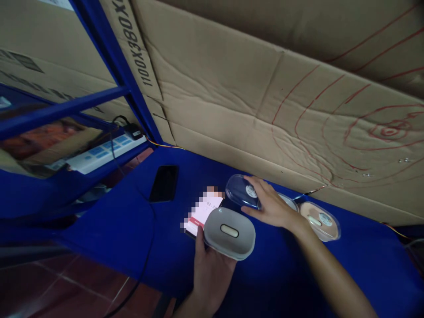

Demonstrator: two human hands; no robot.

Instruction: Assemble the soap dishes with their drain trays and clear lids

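One grey, rounded-oval container [230,246] with a pale oblong inset [229,230] on its upper face is clamped in the left hand [212,276], thumb along its left rim and palm beneath, over the blue bench [172,251]. Apart from it, the right hand [270,201] grips the right end of a clear, rounded-oval plastic container [234,190] bearing a round white sticker [251,191]; dark blue shows through its wall, and whether anything is inside cannot be told. Behind the right wrist is a whitish, clear-edged container [289,202], mostly hidden. Beside that, a peach-coloured oval container [309,210] in a clear plastic shell carries a pale inset and a round sticker. A lit phone [206,205] lies partly hidden behind the grey container; a black, dark-screened phone [164,183] lies farther left.
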